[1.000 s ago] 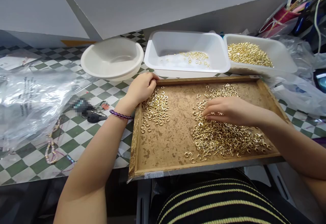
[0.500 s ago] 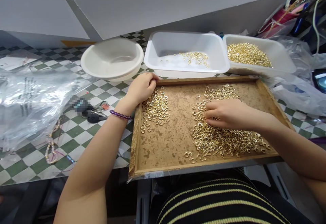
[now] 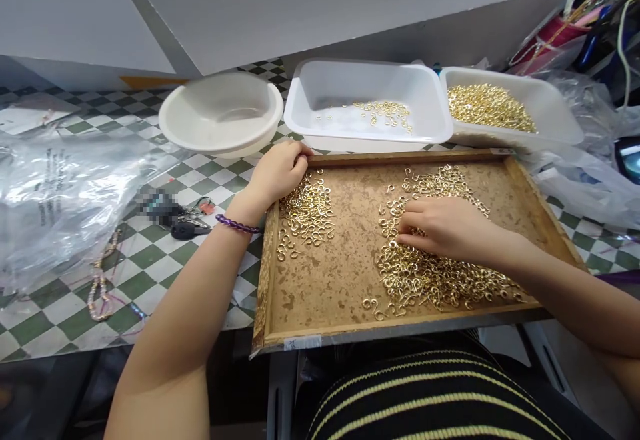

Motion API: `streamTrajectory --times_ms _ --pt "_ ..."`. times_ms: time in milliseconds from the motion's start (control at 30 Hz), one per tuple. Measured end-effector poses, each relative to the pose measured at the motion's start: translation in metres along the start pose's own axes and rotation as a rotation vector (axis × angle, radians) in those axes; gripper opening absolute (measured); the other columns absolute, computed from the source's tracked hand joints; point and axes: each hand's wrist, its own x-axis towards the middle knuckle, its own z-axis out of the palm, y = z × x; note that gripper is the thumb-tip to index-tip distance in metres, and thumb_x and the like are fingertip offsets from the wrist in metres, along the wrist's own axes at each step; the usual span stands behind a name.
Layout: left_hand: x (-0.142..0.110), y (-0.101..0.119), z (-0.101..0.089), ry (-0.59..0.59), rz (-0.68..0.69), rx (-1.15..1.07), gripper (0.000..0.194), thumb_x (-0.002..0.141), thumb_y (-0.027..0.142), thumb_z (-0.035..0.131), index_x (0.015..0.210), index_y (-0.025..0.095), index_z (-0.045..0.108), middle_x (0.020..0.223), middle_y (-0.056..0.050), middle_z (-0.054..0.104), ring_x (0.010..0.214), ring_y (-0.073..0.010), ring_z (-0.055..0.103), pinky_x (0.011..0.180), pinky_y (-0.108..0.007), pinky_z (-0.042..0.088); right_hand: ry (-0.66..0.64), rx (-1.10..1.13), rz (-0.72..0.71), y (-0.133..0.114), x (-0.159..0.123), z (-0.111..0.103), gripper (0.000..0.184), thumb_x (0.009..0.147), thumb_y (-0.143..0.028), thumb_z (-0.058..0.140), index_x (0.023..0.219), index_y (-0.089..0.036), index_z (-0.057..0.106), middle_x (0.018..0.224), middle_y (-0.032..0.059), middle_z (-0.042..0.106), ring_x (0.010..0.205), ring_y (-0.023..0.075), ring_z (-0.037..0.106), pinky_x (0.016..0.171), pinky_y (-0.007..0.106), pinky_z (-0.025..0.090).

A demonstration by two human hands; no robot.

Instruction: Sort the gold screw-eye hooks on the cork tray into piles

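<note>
My left hand [image 3: 281, 172] lies at the far left corner of a shallow wooden tray [image 3: 350, 260], its fingers curled over the rim. Beside it, inside the tray, is a small heap of gold S-shaped hooks [image 3: 311, 213]. Over on the right, my right hand [image 3: 443, 227] reaches into a larger pile of the same hooks [image 3: 430, 280]. Its fingers are bent and drawn together, tips down among the pieces at the pile's left edge. Whatever is between those fingertips is too small to make out. Bare tray floor separates the two heaps.
Behind the tray stand a round white bowl [image 3: 175, 120], a white tub [image 3: 345, 141] with scattered gold pieces, and another tub [image 3: 560, 120] full of them. On the checked table to the left are keys [image 3: 187, 227], a beaded string [image 3: 97, 293] and plastic bags [image 3: 65, 193].
My right hand has shifted slightly left, towards the edge of the larger pile. The left hand stays on the tray's corner.
</note>
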Motion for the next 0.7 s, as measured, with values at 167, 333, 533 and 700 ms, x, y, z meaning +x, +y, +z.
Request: streamTrajectory --times_ms 167,333,533,700 --pt "-0.0002 0.0000 0.0005 -0.002 0.003 0.006 0.041 0.094 0.022 0.038 0.121 0.014 0.068 0.127 -0.014 0.070 0.124 -0.0278 0.062 0.119 -0.049 0.051 0.076 0.065 0.128 -0.0034 0.0058 0.0015 0.039 0.106 -0.040 0.045 0.086 -0.016 0.067 0.089 0.0058 0.068 0.079 0.0137 0.057 0.061 0.026 0.030" --pt "-0.0001 -0.0003 0.0002 -0.001 0.005 0.003 0.043 0.094 0.022 0.037 0.122 0.013 0.068 0.128 -0.015 0.069 0.124 -0.0293 0.062 0.119 -0.050 0.051 -0.011 0.199 0.131 0.0000 0.0043 -0.0064 0.026 0.099 -0.041 0.059 0.095 -0.020 0.074 0.097 0.0023 0.072 0.083 0.0131 0.062 0.067 0.025 0.037" --pt "-0.0009 0.0018 -0.0004 0.001 -0.010 -0.005 0.041 0.093 0.022 0.038 0.119 0.016 0.069 0.127 -0.012 0.070 0.123 -0.0272 0.062 0.119 -0.047 0.051 0.018 0.136 0.085 0.0023 0.0005 -0.0041 0.029 0.099 -0.035 0.052 0.094 -0.020 0.075 0.098 0.0034 0.073 0.085 0.0141 0.063 0.062 0.024 0.034" --pt "-0.0014 0.0034 -0.0013 -0.011 -0.024 -0.005 0.040 0.095 0.022 0.038 0.120 0.016 0.068 0.127 -0.012 0.069 0.124 -0.0271 0.061 0.120 -0.046 0.051 0.012 0.128 0.134 -0.0008 -0.0007 -0.0065 0.030 0.098 -0.042 0.054 0.093 -0.021 0.076 0.098 0.0029 0.072 0.081 0.0139 0.063 0.059 0.025 0.033"
